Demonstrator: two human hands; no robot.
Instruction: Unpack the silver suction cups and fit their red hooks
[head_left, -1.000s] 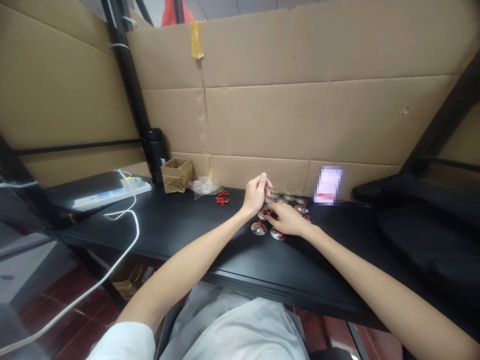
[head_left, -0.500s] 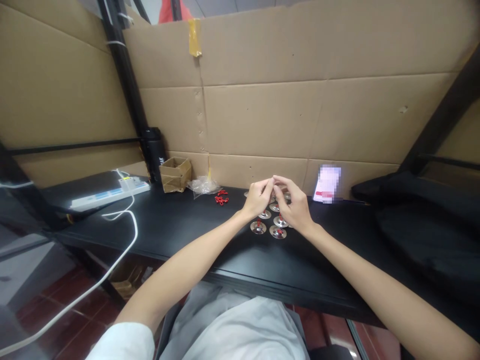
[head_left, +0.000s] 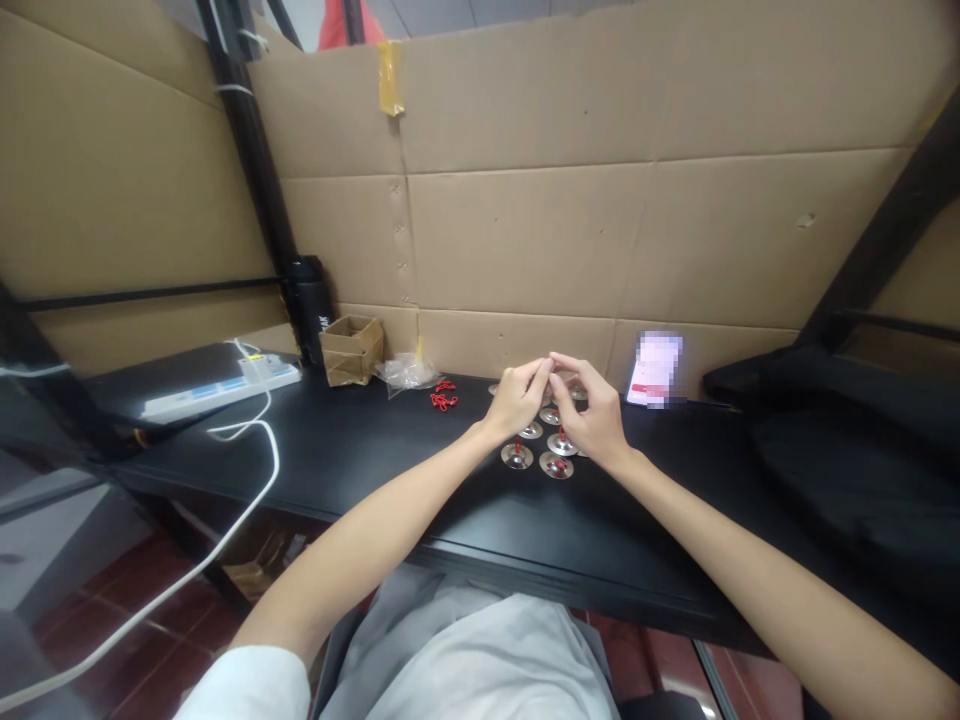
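Note:
My left hand (head_left: 514,400) and my right hand (head_left: 592,410) meet fingertip to fingertip above a cluster of several small silver discs with red cord loops (head_left: 556,464) on the black table (head_left: 375,470). Both hands are pinched together on something tiny that I cannot make out. One disc (head_left: 517,457) lies just below my left wrist. The discs behind the hands are partly hidden.
A bunch of red cords (head_left: 443,397) and a clear plastic bag (head_left: 407,372) lie left of the hands, next to a small cardboard box (head_left: 351,349) and a black bottle (head_left: 309,306). A white power strip (head_left: 221,388) with its cable sits far left. Cardboard walls stand behind. A black cushion (head_left: 840,440) lies to the right.
My right hand lifted off the discs on the table and rose to meet my left hand; both now pinch together above the cluster.

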